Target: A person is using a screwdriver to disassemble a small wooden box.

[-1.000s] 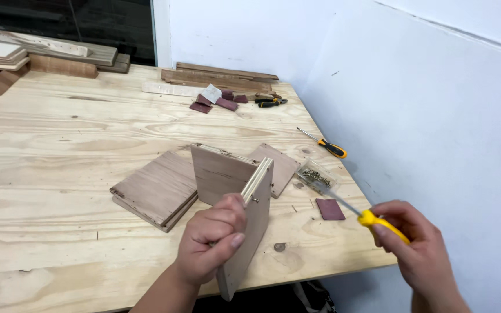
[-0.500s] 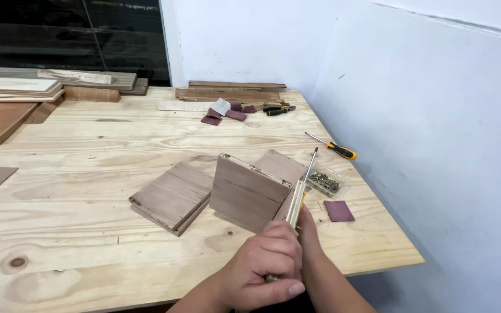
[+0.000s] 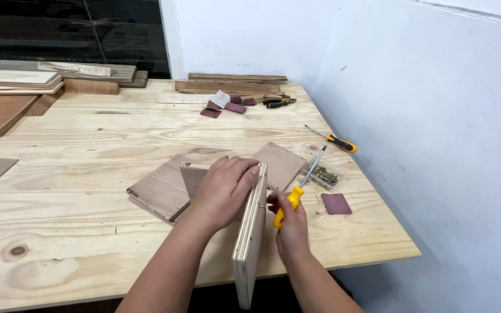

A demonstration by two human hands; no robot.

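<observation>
My left hand (image 3: pixel 225 186) grips the top edge of a plywood panel assembly (image 3: pixel 250 243) that stands on edge over the table's front edge. My right hand (image 3: pixel 288 223) is just to its right, fingers at a small screw on the panel's edge, and it holds a yellow-handled screwdriver (image 3: pixel 294 195) whose shaft points up and away. Flat wood panels (image 3: pixel 159 189) lie on the pine table (image 3: pixel 88 174) to the left of the hands, and another panel (image 3: pixel 280 163) lies behind them.
A clear packet of screws (image 3: pixel 323 175) and a dark red sandpaper piece (image 3: pixel 336 203) lie to the right. A second orange-handled screwdriver (image 3: pixel 336 141), pliers (image 3: pixel 278 102), sandpaper scraps (image 3: pixel 222 106) and stacked boards (image 3: pixel 18 81) sit farther back. A white wall (image 3: pixel 436 145) runs along the right.
My right hand came in from the far right to the panel's edge with the screwdriver. My left hand shifted its grip to the top of the standing panel; the view moved closer.
</observation>
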